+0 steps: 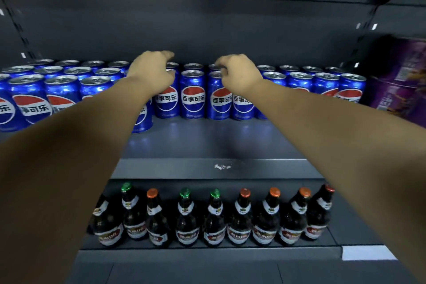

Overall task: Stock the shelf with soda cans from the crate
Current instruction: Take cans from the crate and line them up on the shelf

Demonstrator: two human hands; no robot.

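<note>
from the left, the shelf (207,143) already carries pepsi cans (62,90) three rows deep, thinning to two on the right, so i judge stocking well along. bare front space is left in the middle and right, and the crate is out of view. my left hand (151,71) claws over the forward can (144,120), gripping its top. my right hand (238,74) curls onto can tops mid-row; i cannot tell if it grips. the cans stand upright, glossy blue, logos forward.
</note>
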